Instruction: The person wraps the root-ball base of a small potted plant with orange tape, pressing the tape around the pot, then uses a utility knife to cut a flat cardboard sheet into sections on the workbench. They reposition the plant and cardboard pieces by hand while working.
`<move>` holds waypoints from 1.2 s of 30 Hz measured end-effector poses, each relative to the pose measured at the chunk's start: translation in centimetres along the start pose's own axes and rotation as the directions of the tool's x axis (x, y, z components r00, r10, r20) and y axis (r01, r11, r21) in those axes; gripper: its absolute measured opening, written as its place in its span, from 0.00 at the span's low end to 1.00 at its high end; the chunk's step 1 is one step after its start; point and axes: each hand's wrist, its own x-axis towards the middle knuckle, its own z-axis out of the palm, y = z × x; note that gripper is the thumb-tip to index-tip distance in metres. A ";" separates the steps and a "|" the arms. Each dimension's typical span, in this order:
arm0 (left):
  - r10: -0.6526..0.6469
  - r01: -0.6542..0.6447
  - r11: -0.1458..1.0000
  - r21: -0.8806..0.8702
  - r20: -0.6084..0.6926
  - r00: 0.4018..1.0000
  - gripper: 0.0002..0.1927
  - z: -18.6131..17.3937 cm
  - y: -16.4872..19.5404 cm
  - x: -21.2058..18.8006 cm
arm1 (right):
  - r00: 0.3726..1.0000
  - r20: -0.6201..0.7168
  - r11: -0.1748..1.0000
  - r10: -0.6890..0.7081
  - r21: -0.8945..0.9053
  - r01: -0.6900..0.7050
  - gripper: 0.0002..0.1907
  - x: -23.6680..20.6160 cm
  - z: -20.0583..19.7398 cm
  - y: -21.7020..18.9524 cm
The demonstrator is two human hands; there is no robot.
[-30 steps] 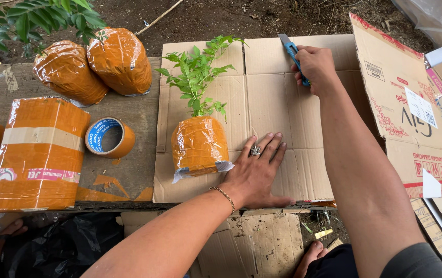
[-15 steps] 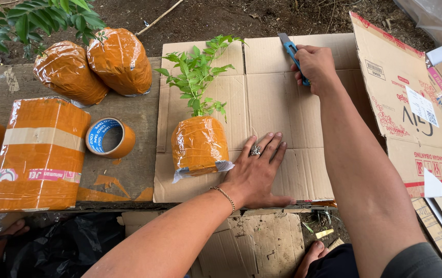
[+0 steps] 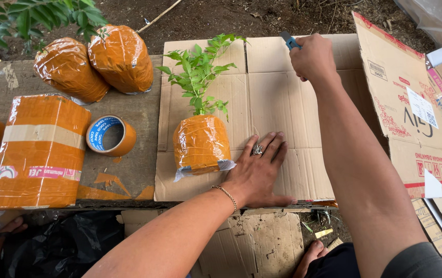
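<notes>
1. I see a flat sheet of cardboard (image 3: pixel 283 103) in the middle of the frame. It lies on an old wooden table (image 3: pixel 138 154).
2. My left hand (image 3: pixel 257 172) lies flat on the cardboard, low in the middle. Its fingers are spread out and press down. It wears a ring and a thin bracelet.
3. My right hand (image 3: pixel 312 56) is up at the top of the frame, at the far edge of the cardboard. It is curled in a fist around a blue cutter (image 3: pixel 289 39). Only the blue tip sticks out.
4. A small green plant (image 3: pixel 200 77) stands on the cardboard, just beside my left hand. Its bottom is wrapped in orange tape (image 3: pixel 200 143).
5. Left of the plant, a roll of orange tape (image 3: pixel 110 135) lies on the table.
6. A big orange wrapped parcel (image 3: pixel 38 149) sits at the left edge.
7. Two round orange bundles (image 3: pixel 95 62) rest in the upper left, touching each other.
8. An open brown box (image 3: pixel 411 113) lies at the right side.
</notes>
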 end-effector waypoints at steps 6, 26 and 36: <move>0.016 -0.015 1.000 0.021 -0.055 0.998 0.67 0.3 -0.3 -0.4 | 0.997 0.024 0.974 -0.077 -0.212 0.080 0.15 -0.4 -0.5 -1.6; 0.007 -0.005 0.999 0.035 -0.049 0.999 0.67 -0.2 -0.1 -0.7 | 0.992 0.087 0.963 -0.091 -0.247 0.110 0.16 -0.8 -2.5 -1.7; -0.001 0.001 1.000 0.020 -0.008 1.000 0.67 -0.2 -0.1 -0.5 | 0.995 -0.044 0.990 -0.088 -0.118 0.082 0.22 -0.6 -0.6 -0.4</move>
